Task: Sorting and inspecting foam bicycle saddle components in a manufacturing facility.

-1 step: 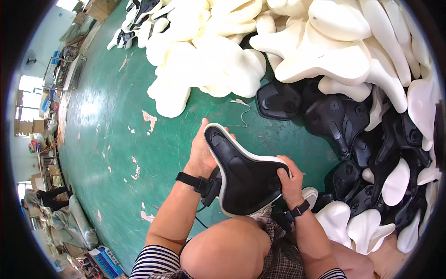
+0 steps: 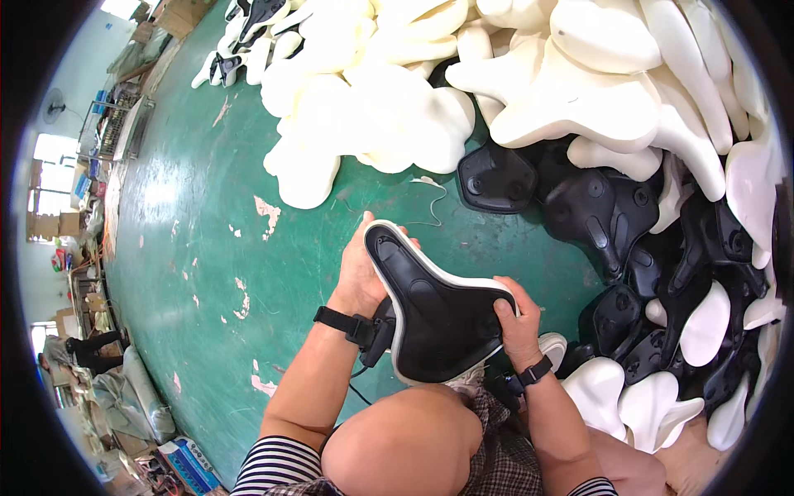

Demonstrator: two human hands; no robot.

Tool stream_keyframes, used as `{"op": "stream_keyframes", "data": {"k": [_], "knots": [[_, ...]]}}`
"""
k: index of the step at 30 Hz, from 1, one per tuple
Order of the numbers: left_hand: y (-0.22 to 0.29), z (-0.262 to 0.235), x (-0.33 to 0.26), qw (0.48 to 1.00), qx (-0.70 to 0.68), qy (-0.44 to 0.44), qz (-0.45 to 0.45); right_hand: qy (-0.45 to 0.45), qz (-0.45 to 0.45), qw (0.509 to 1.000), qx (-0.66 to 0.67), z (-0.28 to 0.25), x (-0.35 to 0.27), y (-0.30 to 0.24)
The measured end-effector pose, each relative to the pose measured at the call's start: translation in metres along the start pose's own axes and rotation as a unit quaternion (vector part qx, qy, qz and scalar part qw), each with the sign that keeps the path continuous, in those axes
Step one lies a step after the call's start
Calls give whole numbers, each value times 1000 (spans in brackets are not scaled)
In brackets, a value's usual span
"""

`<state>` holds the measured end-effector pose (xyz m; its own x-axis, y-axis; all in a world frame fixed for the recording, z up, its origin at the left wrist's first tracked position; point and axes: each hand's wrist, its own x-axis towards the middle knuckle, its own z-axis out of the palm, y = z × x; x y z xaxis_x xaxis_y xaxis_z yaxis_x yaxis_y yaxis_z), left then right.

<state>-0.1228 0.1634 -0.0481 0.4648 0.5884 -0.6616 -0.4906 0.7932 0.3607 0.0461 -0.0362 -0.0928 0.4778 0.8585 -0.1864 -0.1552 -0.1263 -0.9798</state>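
A bicycle saddle [image 2: 442,318] is held between my two hands, its black base facing up and a white foam rim showing around the edge. Its narrow nose points to the far left, and the wide end lies nearer me. My left hand [image 2: 357,277] supports the nose from its left side, with fingers passing behind and tips showing past the far edge. On the right wing of the saddle, my right hand [image 2: 519,326] is closed, thumb on the black face and the other fingers mostly hidden. Dark straps circle both wrists.
White foam saddle pads [image 2: 571,91] are heaped at the far side and right. Black saddle bases [image 2: 591,211] lie in a pile to the right, with several white pads [image 2: 595,388] near my right forearm. Green floor [image 2: 190,273] with worn patches stretches left, toward shelves and boxes.
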Motion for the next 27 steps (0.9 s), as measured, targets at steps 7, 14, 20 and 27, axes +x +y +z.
{"op": "stream_keyframes", "data": {"k": [7,14,20,27], "knots": [[-1,-9,-6,980,-112,-131,-103,-18,-19,1000,-1,1,0,-4],[-12,-10,-7,998,-52,-40,12,-9,12,1000,-14,0,-5,18],[-7,-1,-12,996,6,-59,63,21,-15,999,-37,7,-5,10],[-15,10,-27,873,452,6,184,36,-22,996,-82,1,-2,9]]}}
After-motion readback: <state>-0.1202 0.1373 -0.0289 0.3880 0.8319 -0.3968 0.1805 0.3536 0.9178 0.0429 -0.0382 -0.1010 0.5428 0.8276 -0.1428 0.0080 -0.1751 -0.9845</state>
